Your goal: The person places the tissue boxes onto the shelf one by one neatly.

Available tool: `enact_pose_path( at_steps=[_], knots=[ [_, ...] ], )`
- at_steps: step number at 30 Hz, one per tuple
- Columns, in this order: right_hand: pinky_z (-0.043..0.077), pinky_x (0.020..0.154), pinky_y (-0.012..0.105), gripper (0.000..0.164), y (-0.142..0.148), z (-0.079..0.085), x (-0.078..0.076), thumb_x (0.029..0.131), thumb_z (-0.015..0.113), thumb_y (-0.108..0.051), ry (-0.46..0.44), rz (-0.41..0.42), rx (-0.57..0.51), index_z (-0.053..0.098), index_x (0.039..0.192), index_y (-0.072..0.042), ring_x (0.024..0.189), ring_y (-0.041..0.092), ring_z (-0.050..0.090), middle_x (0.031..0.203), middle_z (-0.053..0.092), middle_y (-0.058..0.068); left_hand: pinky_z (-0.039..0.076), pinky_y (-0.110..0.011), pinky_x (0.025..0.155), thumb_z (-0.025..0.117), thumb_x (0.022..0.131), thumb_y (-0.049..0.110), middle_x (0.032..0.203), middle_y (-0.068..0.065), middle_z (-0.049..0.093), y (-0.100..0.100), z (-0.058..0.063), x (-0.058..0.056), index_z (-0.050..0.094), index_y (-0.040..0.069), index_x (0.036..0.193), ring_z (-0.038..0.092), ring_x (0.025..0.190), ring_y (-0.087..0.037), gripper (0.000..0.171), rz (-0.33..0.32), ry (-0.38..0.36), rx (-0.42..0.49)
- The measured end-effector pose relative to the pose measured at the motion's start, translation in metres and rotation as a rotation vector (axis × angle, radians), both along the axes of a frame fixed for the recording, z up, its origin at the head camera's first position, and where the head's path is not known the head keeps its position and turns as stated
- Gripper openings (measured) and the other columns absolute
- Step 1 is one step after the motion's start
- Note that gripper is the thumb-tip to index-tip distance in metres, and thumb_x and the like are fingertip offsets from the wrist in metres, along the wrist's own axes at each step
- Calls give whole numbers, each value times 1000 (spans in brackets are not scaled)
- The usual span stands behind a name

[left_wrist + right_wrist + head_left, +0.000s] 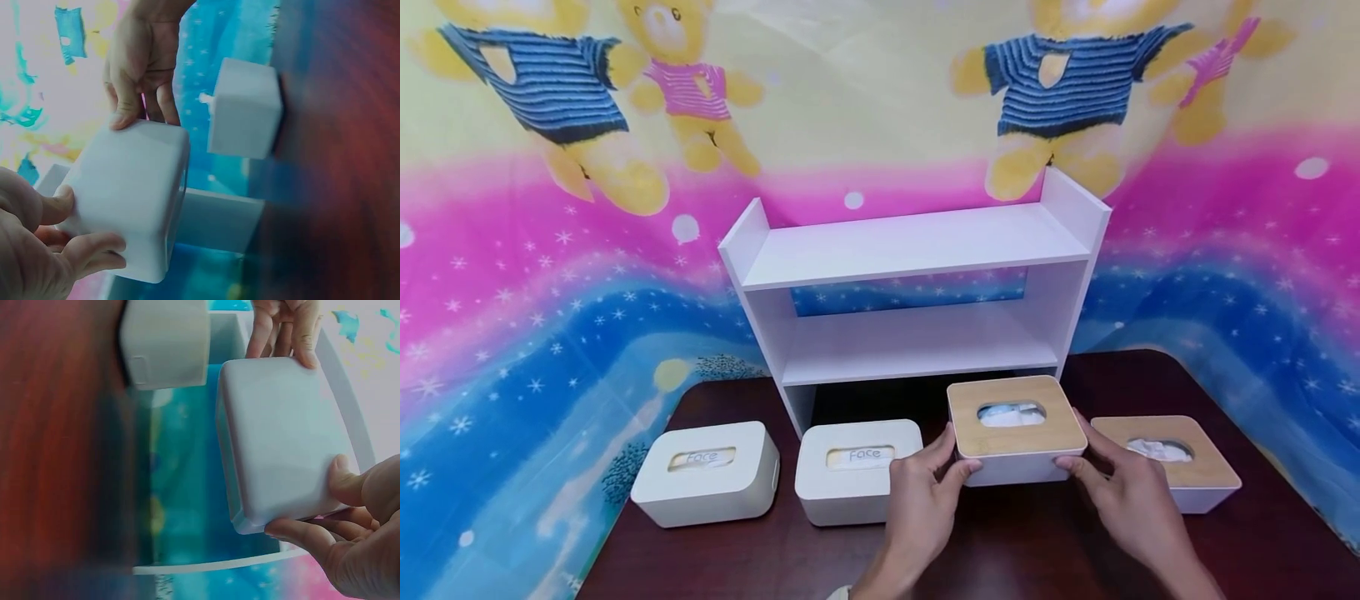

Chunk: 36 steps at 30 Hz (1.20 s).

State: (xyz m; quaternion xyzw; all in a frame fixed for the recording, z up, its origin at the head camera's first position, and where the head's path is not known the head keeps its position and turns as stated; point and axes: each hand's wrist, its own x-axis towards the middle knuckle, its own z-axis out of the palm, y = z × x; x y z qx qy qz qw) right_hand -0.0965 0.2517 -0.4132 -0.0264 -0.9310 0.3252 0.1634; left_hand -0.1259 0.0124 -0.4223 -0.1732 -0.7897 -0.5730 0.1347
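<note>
A white tissue box with a wooden lid (1015, 443) is held up off the table between both hands. My left hand (921, 504) grips its left end, thumb on the front face. At the opposite end my right hand (1135, 496) grips it the same way. White tissue shows through the lid's oval slot. Both wrist views show a pale side of the held box (131, 181), with fingers and thumbs at its two ends. A second wooden-lidded tissue box (1202, 462) stands to the right, partly behind my right hand.
Two white tissue boxes, one at far left (703, 500) and one beside my left hand (838, 498), stand on the dark table (760, 558). Behind the held box rises a white two-tier shelf (917, 342). A curtain with printed bears (865, 117) surrounds the table.
</note>
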Motion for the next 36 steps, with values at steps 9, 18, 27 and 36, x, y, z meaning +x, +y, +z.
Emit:
enact_pose_path(
  at_steps=[9, 18, 27, 36],
  knots=[
    [31, 39, 28, 64, -9, 30, -8, 101, 76, -23, 153, 18, -1, 51, 160, -18, 40, 9, 29, 63, 56, 0, 60, -25, 96, 82, 94, 22, 143, -18, 64, -10, 33, -10, 65, 1, 140, 64, 132, -22, 53, 5, 59, 19],
    [31, 38, 30, 61, -13, 53, -27, 103, 74, -28, 160, 7, -65, 51, 160, -23, 41, 16, 34, 68, 61, 7, 47, -15, 52, 81, 96, 25, 146, -13, 63, -16, 58, -28, 63, 11, 144, 75, 101, -11, 54, 3, 25, 21],
    [35, 39, 31, 58, -14, 60, -58, 103, 74, -30, 201, 19, -156, 54, 156, -20, 45, 16, 44, 67, 61, 12, 53, -14, 68, 82, 95, 24, 135, -15, 70, -13, 68, -59, 65, 7, 140, 74, 89, -6, 51, 64, 65, 19],
    [46, 47, 26, 54, -11, 61, -87, 104, 73, -28, 209, 13, -224, 56, 154, -18, 91, 38, 77, 126, 74, 30, 44, -17, 54, 82, 97, 24, 122, -14, 78, -5, 67, -86, 67, 8, 139, 54, 57, -5, 48, 99, 60, 44]
  ],
)
